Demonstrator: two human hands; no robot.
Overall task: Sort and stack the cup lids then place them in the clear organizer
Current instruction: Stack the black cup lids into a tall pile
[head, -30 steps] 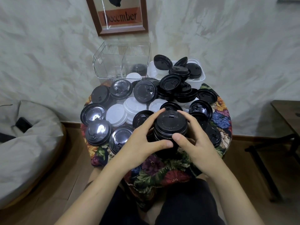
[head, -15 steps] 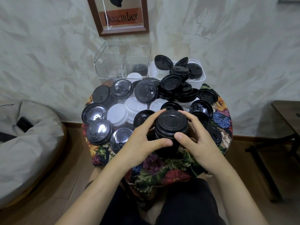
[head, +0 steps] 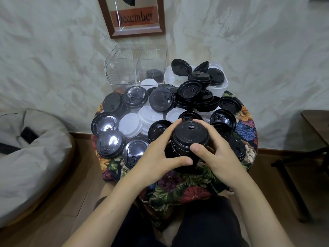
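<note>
A stack of black cup lids (head: 190, 138) stands near the front of the small round table. My left hand (head: 158, 157) grips its left side and my right hand (head: 217, 154) grips its right side, thumbs at the front. Loose black lids (head: 162, 101) and white lids (head: 129, 126) cover the table behind the stack. The clear organizer (head: 124, 68) stands at the back left by the wall, with a black lid and a white lid visible in its right compartment.
A white tub (head: 223, 86) heaped with black lids sits at the back right. The table wears a floral cloth (head: 178, 189). A grey beanbag (head: 26, 148) lies to the left, a dark wooden table (head: 316, 125) to the right. A framed picture hangs above.
The stack of lids, held in both hands, has risen slightly; otherwise the hands keep the same grip.
</note>
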